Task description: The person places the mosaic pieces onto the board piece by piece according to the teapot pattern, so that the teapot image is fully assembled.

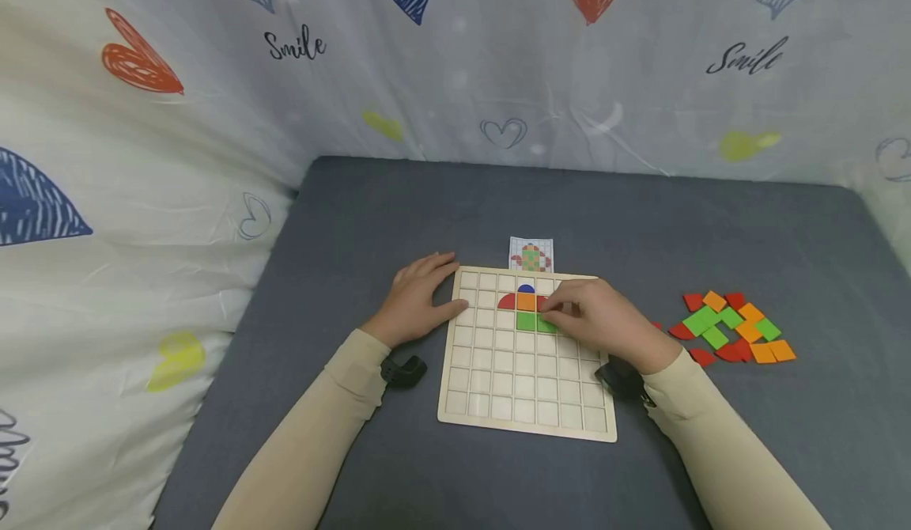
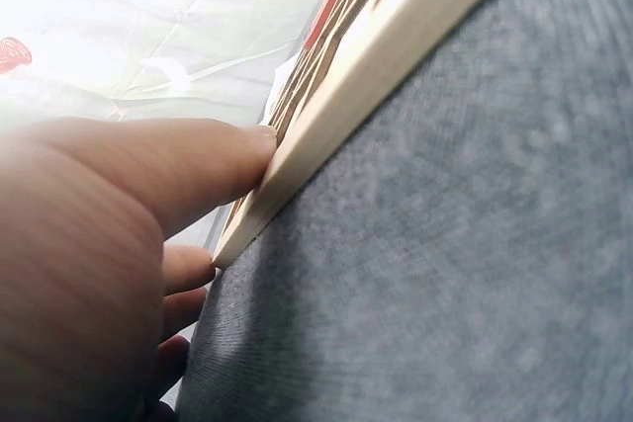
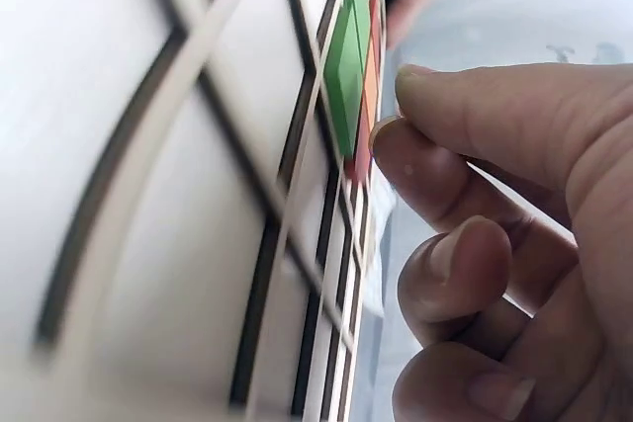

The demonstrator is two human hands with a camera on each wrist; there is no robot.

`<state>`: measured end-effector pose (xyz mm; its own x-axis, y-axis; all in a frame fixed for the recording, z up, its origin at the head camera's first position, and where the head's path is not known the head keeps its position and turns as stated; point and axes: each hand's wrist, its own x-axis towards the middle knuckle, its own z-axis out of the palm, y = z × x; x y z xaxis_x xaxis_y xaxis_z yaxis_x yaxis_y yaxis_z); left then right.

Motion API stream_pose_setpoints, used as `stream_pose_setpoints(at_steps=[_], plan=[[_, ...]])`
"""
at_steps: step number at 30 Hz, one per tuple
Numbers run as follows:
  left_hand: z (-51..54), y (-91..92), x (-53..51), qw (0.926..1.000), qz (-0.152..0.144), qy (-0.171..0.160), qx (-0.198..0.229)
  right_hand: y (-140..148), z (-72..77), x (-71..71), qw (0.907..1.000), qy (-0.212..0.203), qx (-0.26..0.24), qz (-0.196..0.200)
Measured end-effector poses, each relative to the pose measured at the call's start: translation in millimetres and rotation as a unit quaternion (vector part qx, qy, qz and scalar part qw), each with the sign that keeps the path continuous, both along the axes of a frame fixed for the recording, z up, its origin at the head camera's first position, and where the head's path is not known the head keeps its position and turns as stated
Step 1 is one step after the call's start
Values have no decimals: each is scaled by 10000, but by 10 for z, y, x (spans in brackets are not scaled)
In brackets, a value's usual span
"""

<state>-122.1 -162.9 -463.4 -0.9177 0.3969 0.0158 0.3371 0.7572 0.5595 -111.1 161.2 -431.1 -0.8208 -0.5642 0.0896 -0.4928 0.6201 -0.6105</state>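
A wooden grid board (image 1: 491, 425) lies on the table. My left hand (image 1: 416, 297) rests at its upper left side, thumb (image 2: 198, 160) touching the frame and fingers extended. Over the upper right of the board is my right hand (image 1: 612, 320), its fingers bent and its thumb and index fingertips slightly apart, with nothing seen between them. By those fingertips lie a red piece (image 1: 542, 302) and a green piece (image 3: 346, 76). An orange square (image 1: 526, 301), a red piece (image 1: 507, 301), a blue piece (image 1: 526, 288) and another green square (image 1: 526, 321) also sit in the grid.
A small pattern card (image 1: 531, 255) lies behind the board, partly covered by its top edge. Red, orange and green loose pieces (image 1: 763, 353) are spread on the table to the right. A printed curtain (image 1: 455, 79) hangs behind the grey table (image 1: 398, 206) and along its left side.
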Motion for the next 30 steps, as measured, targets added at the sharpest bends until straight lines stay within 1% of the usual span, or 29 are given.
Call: stream_pose_setpoints(at_steps=[5,11,13,17,21,23,25,30], plan=[[-15,-9,42,10000,-16,-40,-10,161,-5,95,9986,-151,337,-368],[-16,-1,1,10000,-24,84,13,421,96,117,9957,12,551,-738],[-16,5,-18,10000,-13,87,-16,543,140,124,9948,30,578,-839],[-20,15,-40,10000,-12,61,-40,828,198,167,9921,-62,619,-1092],[-18,16,-41,10000,-14,74,-13,1121,196,204,9902,66,608,-1258],[-21,16,-42,10000,-1,80,4,1243,196,220,9886,96,691,-1335],[-23,16,-42,10000,14,78,13,1345,201,233,9868,0,817,-1395],[-26,9,-27,10000,46,8,-5,1529,228,238,9813,-403,1215,-1439]])
